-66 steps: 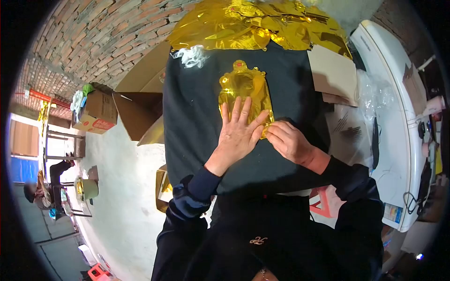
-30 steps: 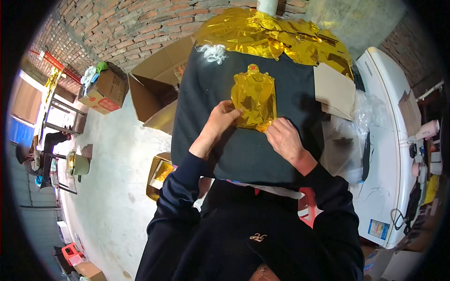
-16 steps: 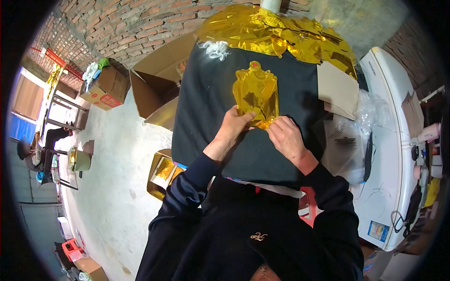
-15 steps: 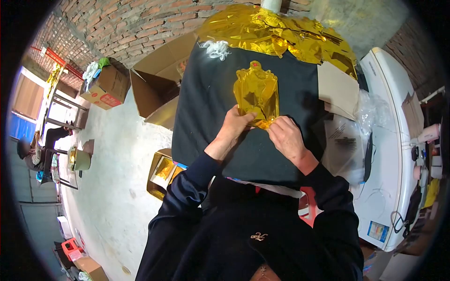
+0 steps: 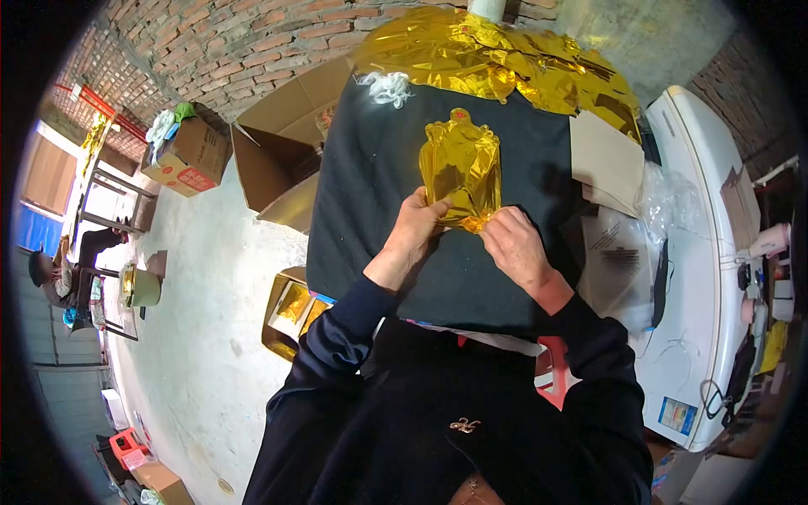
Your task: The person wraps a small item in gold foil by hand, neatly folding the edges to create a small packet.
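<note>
A shiny gold foil piece (image 5: pixel 462 164) lies on the black cloth-covered table (image 5: pixel 370 194). It has a rounded tip with a small red mark at its far end, and its near end is gathered. My left hand (image 5: pixel 412 225) pinches the lower left edge, thumb on top. At the lower right corner, the fingers of my right hand (image 5: pixel 512 244) are closed on the gathered foil. What lies under my fingertips is hidden.
Gold foil sheets (image 5: pixel 497 63) are heaped along the table's far edge, beside a white string bundle (image 5: pixel 385 88). Cardboard (image 5: pixel 606 160) and a white appliance (image 5: pixel 699 252) stand right. An open carton (image 5: pixel 286 147) is left; a gold-lined box (image 5: pixel 290 316) sits lower left. Another person (image 5: pixel 63 273) sits far left.
My left hand has shifted slightly along the foil's lower edge, and the foil's creases have changed. My right hand stays almost in place.
</note>
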Motion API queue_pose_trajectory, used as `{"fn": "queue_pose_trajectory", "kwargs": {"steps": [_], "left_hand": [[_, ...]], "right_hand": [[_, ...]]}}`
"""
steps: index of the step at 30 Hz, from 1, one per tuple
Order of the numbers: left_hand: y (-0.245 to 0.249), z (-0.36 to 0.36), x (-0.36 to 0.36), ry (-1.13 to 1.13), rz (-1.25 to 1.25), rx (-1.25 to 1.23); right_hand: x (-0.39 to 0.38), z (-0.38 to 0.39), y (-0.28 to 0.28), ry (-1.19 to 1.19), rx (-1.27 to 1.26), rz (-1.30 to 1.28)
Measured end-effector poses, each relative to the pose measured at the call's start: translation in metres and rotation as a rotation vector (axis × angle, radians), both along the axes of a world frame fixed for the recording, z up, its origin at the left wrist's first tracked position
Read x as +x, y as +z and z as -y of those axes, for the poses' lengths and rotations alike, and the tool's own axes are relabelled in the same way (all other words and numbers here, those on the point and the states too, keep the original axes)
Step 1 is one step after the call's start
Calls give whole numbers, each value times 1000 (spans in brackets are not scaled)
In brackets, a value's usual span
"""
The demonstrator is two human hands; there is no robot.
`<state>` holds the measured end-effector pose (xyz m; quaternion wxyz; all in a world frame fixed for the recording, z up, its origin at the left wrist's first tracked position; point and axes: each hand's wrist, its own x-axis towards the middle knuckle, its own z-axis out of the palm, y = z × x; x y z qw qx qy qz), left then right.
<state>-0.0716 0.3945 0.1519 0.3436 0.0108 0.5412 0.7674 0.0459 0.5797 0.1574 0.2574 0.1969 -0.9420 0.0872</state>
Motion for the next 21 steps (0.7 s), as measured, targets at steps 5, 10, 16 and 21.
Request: {"fn": "queue_pose_trajectory", "kwargs": {"steps": [5,10,16,21], "left_hand": [[-7,-2,-5,-2,-48,-30],[-13,0,-8,80,-234,-51],[-13,19,-32,-119,-245,-125],[3,55,-67,-516,-319,-196]], "right_hand": [[-9,-4,7,-35,-163,52],[-22,-6,6,-162,-424,45],[-44,-24,-9,-257,-584,49],[-43,-33,-12,-256,-536,7]]}}
